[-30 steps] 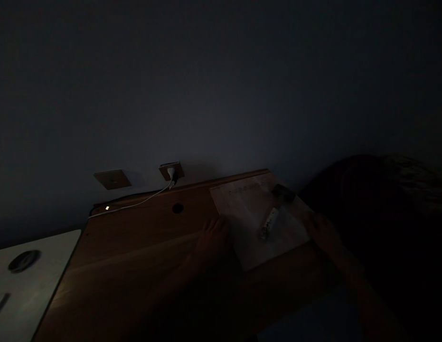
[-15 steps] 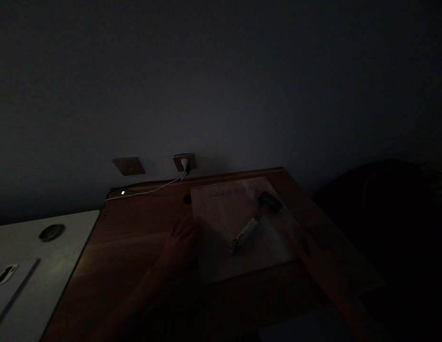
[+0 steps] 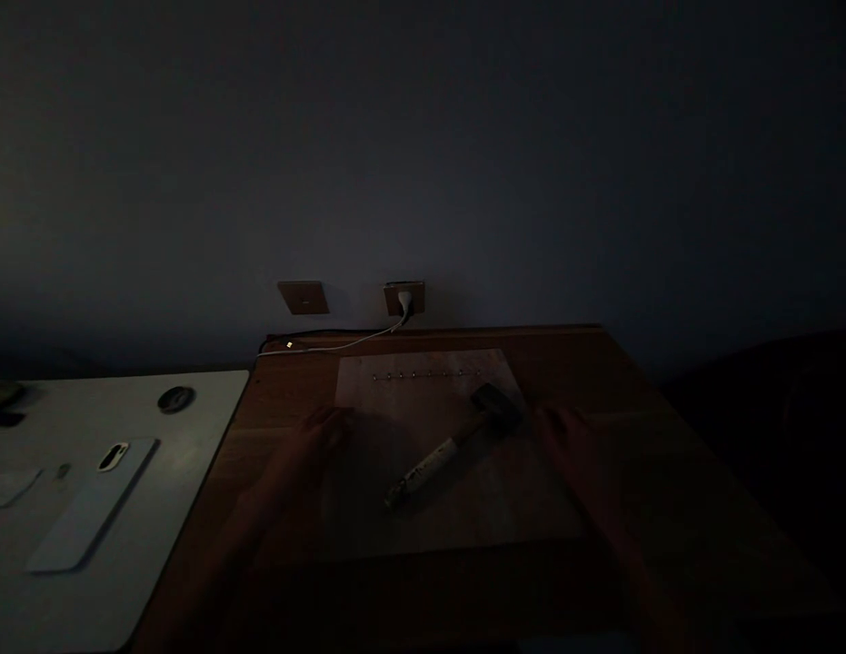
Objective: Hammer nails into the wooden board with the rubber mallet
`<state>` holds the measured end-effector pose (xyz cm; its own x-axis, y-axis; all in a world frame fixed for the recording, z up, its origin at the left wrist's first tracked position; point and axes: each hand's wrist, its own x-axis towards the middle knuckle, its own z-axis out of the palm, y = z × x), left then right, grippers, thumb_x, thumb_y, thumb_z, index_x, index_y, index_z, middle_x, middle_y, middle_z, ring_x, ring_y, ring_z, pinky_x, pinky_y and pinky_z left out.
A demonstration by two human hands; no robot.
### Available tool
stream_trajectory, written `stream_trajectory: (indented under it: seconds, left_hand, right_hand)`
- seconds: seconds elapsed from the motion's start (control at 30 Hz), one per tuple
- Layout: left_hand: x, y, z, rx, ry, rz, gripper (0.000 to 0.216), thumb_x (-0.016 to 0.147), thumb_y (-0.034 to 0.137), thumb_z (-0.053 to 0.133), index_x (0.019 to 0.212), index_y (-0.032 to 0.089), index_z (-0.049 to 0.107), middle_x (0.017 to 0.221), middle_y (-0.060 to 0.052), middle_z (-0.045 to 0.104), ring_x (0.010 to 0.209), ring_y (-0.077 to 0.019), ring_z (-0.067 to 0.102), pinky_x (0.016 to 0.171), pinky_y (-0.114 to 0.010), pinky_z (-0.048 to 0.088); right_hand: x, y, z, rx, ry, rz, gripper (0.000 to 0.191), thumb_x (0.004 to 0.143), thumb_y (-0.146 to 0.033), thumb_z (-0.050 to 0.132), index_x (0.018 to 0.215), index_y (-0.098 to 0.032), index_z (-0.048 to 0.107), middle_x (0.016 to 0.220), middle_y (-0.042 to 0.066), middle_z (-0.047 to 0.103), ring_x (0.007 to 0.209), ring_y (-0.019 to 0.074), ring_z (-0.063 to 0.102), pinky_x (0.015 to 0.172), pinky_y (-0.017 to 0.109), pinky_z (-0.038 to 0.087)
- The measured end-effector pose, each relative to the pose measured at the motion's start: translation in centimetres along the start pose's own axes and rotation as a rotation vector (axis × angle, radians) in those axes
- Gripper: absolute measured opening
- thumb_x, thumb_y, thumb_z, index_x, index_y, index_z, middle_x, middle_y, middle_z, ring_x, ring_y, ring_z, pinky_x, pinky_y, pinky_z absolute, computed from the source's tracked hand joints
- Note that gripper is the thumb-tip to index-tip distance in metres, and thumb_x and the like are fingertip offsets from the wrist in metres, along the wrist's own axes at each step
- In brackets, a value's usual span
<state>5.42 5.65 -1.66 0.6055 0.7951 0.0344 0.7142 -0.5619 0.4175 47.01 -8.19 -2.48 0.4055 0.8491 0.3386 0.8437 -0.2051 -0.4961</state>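
Observation:
The scene is very dark. A pale wooden board (image 3: 423, 518) lies flat on a brown desk (image 3: 633, 427). On the board rests a hammer (image 3: 456, 442), dark head toward the far right, pale handle toward me. A row of several small nails (image 3: 423, 374) runs along the board's far edge. My left hand (image 3: 313, 440) rests at the board's left edge, fingers lying against it. My right hand (image 3: 569, 440) rests at the board's right edge, just right of the hammer head. Neither hand holds the hammer.
A white table (image 3: 156, 509) adjoins the desk on the left, bearing a pale phone (image 3: 88, 509) and small dark objects. On the wall behind are two brown plates; a white plug (image 3: 404, 300) sits in one, its cable (image 3: 341, 346) running left along the desk's back.
The view has swung right and squared up, so the board now lies straight before me. Both hands stay at the board's sides; the hammer still lies on it.

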Motion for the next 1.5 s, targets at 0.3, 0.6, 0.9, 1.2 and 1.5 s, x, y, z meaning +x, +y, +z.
stream_trajectory:
  seconds: [0.3, 0.6, 0.9, 1.2, 1.5]
  left_hand:
    - [10.2, 1.8, 0.3, 0.037, -0.045, 0.073, 0.034, 0.096, 0.009, 0.045, 0.119, 0.013, 0.07, 0.121, -0.015, 0.069, 0.109, -0.0237, 0.069, 0.095, -0.034, 0.054]
    - [11.8, 0.6, 0.0, -0.073, 0.11, 0.152, 0.021, 0.096, 0.013, 0.055, 0.09, 0.015, 0.075, 0.092, -0.009, 0.074, 0.083, -0.0182, 0.068, 0.076, -0.026, 0.048]
    - [12.7, 0.8, 1.4, -0.068, -0.002, 0.177, 0.024, 0.094, 0.012, 0.055, 0.099, 0.017, 0.078, 0.099, -0.01, 0.075, 0.09, -0.0195, 0.07, 0.081, -0.027, 0.05]
    - [13.2, 2.1, 1.0, -0.079, 0.016, 0.149, 0.021, 0.093, 0.013, 0.058, 0.094, 0.016, 0.078, 0.096, -0.01, 0.075, 0.089, -0.0198, 0.07, 0.081, -0.027, 0.051]
    - [13.4, 2.2, 0.9, -0.154, 0.042, 0.063, 0.02, 0.089, 0.012, 0.061, 0.094, 0.016, 0.08, 0.095, -0.007, 0.078, 0.088, -0.0193, 0.071, 0.081, -0.026, 0.05]
  right_hand:
    - [12.6, -3.3, 6.6, 0.026, -0.443, -0.143, 0.005, 0.083, -0.015, 0.071, 0.082, -0.019, 0.074, 0.088, 0.007, 0.079, 0.084, 0.0215, 0.073, 0.076, 0.029, 0.054]
    - [13.4, -6.5, 5.1, -0.133, -0.637, -0.223, 0.026, 0.09, -0.008, 0.06, 0.108, -0.015, 0.077, 0.113, 0.015, 0.077, 0.102, 0.0233, 0.071, 0.087, 0.029, 0.048]
    - [12.8, -8.8, 6.1, -0.251, -0.698, -0.271, 0.023, 0.089, -0.005, 0.059, 0.095, -0.015, 0.08, 0.107, 0.015, 0.079, 0.103, 0.0258, 0.071, 0.087, 0.03, 0.046]
    - [12.3, -11.2, 6.5, -0.22, -0.681, -0.335, 0.02, 0.093, -0.009, 0.062, 0.103, -0.015, 0.078, 0.114, 0.014, 0.077, 0.111, 0.0254, 0.069, 0.094, 0.03, 0.046]
    - [12.6, -12.1, 7.2, -0.19, -0.683, -0.398, 0.024, 0.096, -0.009, 0.057, 0.109, -0.014, 0.076, 0.115, 0.015, 0.075, 0.111, 0.0237, 0.067, 0.096, 0.029, 0.044]
